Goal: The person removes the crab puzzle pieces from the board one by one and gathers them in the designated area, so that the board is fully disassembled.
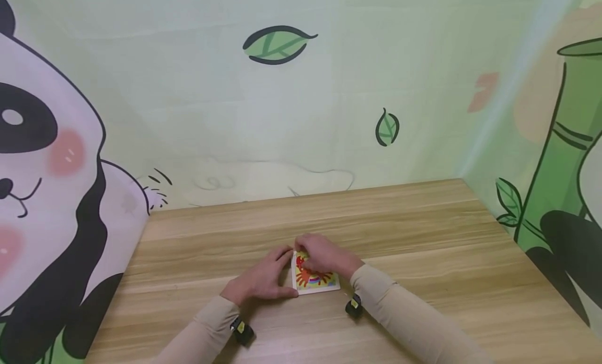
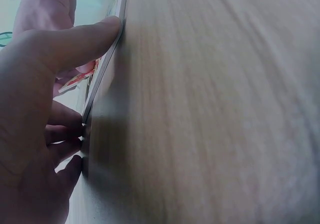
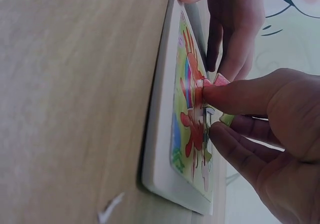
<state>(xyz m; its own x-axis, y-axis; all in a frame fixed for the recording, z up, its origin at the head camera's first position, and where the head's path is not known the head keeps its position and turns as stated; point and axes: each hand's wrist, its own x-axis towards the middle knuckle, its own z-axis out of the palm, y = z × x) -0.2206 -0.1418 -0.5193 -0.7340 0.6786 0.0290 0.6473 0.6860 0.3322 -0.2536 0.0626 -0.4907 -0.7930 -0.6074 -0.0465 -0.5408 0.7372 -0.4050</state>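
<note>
A small jigsaw puzzle (image 1: 321, 284) with a red crab picture lies on the table, set in a white tray (image 3: 160, 159). My left hand (image 1: 261, 275) rests along the tray's left side. Its thumb (image 2: 95, 41) presses at the near left corner, while the other fingers reach down beside the far part of that edge. Over the upper part of the picture, my right hand (image 1: 324, 254) pinches a puzzle piece (image 2: 75, 81) between thumb and fingers. That piece, red and green, stands tilted up from the picture, partly covered by the fingers.
The wood-grain table (image 1: 423, 238) meets a pale green wall (image 1: 188, 92) printed with leaves, a panda and bamboo. A small white mark or scrap (image 3: 110, 207) shows on the table near the tray. Black wrist cameras (image 1: 242, 331) hang below both sleeves.
</note>
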